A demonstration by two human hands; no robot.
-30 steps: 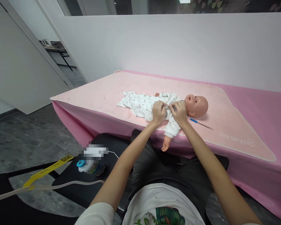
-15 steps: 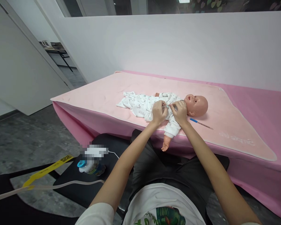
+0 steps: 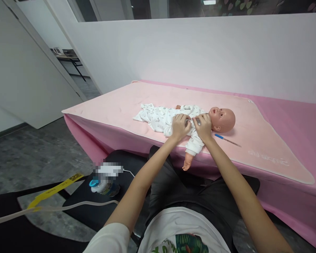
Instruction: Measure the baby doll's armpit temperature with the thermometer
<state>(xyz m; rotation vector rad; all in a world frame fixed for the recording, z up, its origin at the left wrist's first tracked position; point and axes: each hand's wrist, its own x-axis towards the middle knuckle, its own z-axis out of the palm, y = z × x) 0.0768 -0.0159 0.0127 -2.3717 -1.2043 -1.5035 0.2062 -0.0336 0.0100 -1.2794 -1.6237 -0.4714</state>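
A baby doll [image 3: 224,119] lies on its back, head to the right, dressed in a white printed romper [image 3: 158,117]. Its near arm [image 3: 188,161] hangs over the table's front edge. Over the chest, my left hand [image 3: 180,125] has its thumb and fingers closed on the romper's front. Just right of it, below the doll's chin, my right hand [image 3: 203,125] pinches the same cloth near the neckline. The fingertips of both hands nearly meet; the exact bit of cloth or fastener between them is too small to make out.
A pink mat [image 3: 116,102] covers much of the pink-draped table [image 3: 287,112]. A pen-like stick with a blue cap [image 3: 219,136] lies beside the doll's head. On the black chair [image 3: 79,211] at left sit a blue-lidded bottle [image 3: 105,188] and a blurred white item [image 3: 109,169].
Both hands stay at the romper's chest, fingers shifting slightly. The whole view has moved a little, so everything sits slightly further right. The doll lies as before.
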